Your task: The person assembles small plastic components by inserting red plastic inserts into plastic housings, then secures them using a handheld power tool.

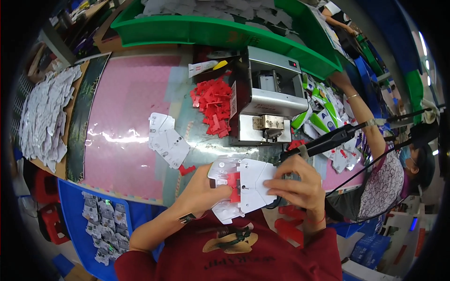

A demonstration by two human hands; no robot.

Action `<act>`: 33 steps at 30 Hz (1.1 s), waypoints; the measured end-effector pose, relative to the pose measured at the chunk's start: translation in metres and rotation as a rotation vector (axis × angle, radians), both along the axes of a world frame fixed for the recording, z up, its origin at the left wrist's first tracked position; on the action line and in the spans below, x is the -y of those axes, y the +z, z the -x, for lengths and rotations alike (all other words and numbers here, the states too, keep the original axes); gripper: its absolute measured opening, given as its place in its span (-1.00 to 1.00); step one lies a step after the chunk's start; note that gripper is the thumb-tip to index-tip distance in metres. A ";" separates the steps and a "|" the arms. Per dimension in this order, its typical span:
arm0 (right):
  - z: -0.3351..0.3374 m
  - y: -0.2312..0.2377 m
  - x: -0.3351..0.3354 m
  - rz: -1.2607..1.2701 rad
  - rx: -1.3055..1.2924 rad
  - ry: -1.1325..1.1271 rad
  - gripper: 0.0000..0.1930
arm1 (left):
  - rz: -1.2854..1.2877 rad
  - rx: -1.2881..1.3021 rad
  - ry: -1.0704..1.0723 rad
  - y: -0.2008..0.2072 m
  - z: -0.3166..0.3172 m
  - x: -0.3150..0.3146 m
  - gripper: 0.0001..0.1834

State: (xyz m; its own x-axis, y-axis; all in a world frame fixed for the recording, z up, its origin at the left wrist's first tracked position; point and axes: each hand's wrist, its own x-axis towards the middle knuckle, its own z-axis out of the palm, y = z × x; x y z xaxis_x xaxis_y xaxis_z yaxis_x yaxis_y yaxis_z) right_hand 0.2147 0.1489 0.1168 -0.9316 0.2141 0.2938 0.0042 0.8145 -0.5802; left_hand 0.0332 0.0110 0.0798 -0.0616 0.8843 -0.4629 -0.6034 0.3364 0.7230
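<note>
Green bin [225,35] — long, high-walled, across the far side of the worktable [119,103]; holds a loose mass of pale flat parts [215,8].

Blue bin [75,229], below the table at the person's left; holds grey-white moulded pieces [105,229] set in rough columns.

Machine [276,100], silver and black, on the table before the green bin; a small red light shows on its upper face.

Heap of red plastic pieces [213,107], loose, just left of the machine.

Left hand [199,192], forearm angled in from the lower left; clamped on the left part of the white housing [227,166], thumb inward over it.

Right hand [300,182], raised from the lower right, fingers bent, tips touching the right edge of the white plate [255,187]; whether they pinch it, I cannot tell from here.

White housing, held above the table's near edge, in front of the person's chest; white plate at its right side — red insert [234,180] showing between, near the left thumb.
</note>
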 end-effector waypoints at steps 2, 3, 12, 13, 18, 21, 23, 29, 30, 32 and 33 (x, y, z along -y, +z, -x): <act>0.005 0.005 -0.006 -0.002 0.046 -0.006 -0.61 | -0.010 0.005 -0.009 0.000 -0.001 0.001 -0.62; 0.007 0.006 -0.007 -0.003 0.100 0.002 -0.54 | -0.033 0.043 0.016 0.000 -0.002 0.001 -0.59; 0.016 -0.004 0.020 0.250 0.166 -0.068 -0.16 | -0.110 -0.254 -0.019 0.002 -0.002 0.001 -0.49; 0.017 -0.007 0.022 0.232 0.148 -0.090 -0.16 | -0.125 -0.242 -0.004 0.001 -0.002 0.001 -0.50; 0.020 -0.017 0.025 0.220 0.104 -0.128 -0.20 | -0.178 -0.276 0.014 -0.004 -0.003 0.000 -0.49; 0.022 -0.015 0.026 0.214 0.087 -0.151 -0.24 | -0.199 -0.300 0.049 -0.006 -0.005 -0.002 -0.50; 0.023 -0.015 0.028 0.221 0.062 -0.153 -0.27 | -0.272 -0.178 0.054 -0.007 -0.003 -0.004 -0.49; 0.019 -0.022 0.033 0.153 0.089 -0.197 -0.26 | -0.098 -0.206 0.091 -0.022 -0.012 -0.012 -0.61; 0.018 -0.023 0.032 0.151 0.084 -0.204 -0.26 | -0.101 -0.210 0.084 -0.023 -0.012 -0.013 -0.61; 0.013 -0.028 0.029 0.132 0.081 -0.219 -0.27 | -0.067 -0.256 0.057 -0.025 -0.013 -0.016 -0.67; 0.009 -0.031 0.028 0.130 0.079 -0.230 -0.27 | -0.071 -0.257 0.046 -0.031 -0.014 -0.018 -0.67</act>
State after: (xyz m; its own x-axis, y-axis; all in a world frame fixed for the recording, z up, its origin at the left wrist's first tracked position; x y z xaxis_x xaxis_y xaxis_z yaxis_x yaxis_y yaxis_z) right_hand 0.2052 0.1213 0.0859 -0.8729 0.4541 0.1783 0.2300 0.7055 -0.6704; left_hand 0.0477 0.0287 0.0484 -0.2098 0.9077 -0.3635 -0.4103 0.2557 0.8754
